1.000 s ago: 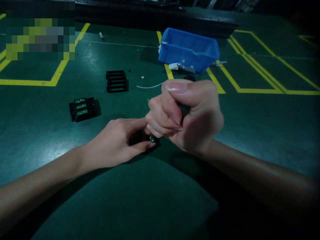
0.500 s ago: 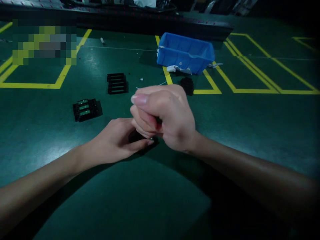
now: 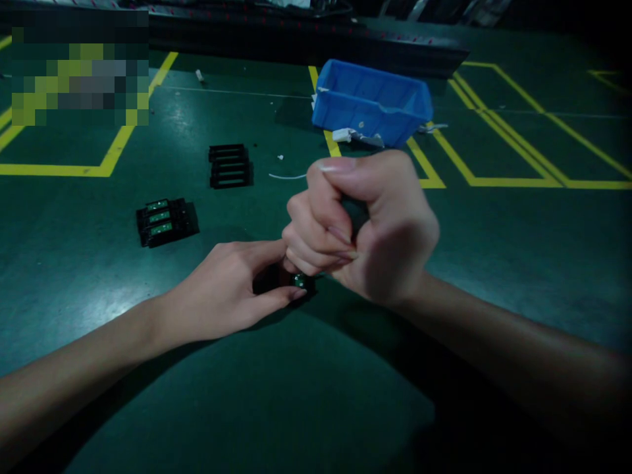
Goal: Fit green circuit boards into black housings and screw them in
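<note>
My left hand [image 3: 230, 286] lies low over the green surface, thumb and fingers closed around a small black part with a green circuit board [image 3: 299, 281]. Most of that part is hidden under the fingers. Directly above and to the right, my right hand [image 3: 370, 224] is curled into a fist. A dark patch shows inside its curl, but I cannot make out what it holds. The lower fingers of the fist overlap the left fingertips in view; whether they touch is unclear.
To the left sits a black frame with several green boards [image 3: 160, 220]. Beyond it is a slotted black frame [image 3: 228, 166]. A blue bin [image 3: 370, 105] with torn white scraps stands further back, before a long dark beam [image 3: 247, 52]. A thin white strand [image 3: 286, 176] lies behind my hands.
My right fist has shifted right, uncovering more of the green board by my left thumb and covering the dark piece near the bin. My left hand stays almost in place.
</note>
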`<move>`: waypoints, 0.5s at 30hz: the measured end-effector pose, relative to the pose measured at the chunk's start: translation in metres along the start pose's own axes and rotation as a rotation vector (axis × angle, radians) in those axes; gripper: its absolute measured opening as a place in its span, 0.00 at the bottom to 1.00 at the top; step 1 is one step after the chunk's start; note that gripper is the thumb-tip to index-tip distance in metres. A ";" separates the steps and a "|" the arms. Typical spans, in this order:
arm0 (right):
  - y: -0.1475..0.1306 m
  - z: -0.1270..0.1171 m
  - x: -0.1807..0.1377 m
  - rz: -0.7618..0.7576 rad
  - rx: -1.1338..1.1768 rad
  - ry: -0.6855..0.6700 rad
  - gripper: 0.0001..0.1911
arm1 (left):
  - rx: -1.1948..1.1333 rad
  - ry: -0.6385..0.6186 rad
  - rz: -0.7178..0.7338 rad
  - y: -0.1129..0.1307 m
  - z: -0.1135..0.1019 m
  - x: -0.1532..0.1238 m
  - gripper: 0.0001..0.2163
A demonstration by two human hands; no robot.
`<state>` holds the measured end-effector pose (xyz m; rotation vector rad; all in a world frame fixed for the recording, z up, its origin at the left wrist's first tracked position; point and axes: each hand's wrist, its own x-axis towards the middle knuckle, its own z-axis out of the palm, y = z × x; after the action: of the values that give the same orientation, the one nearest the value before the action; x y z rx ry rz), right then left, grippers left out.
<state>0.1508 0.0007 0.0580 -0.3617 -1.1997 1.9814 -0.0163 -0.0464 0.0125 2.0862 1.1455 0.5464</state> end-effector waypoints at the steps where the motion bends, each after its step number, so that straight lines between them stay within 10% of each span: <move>1: 0.002 -0.001 -0.001 0.002 0.003 0.006 0.25 | -0.001 -0.005 -0.002 0.000 0.000 0.000 0.09; 15: 0.008 -0.003 0.001 -0.068 0.025 0.009 0.23 | -0.005 -0.009 -0.006 -0.001 0.000 0.000 0.08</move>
<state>0.1479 0.0008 0.0500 -0.3132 -1.1654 1.9328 -0.0164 -0.0460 0.0120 2.0786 1.1434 0.5358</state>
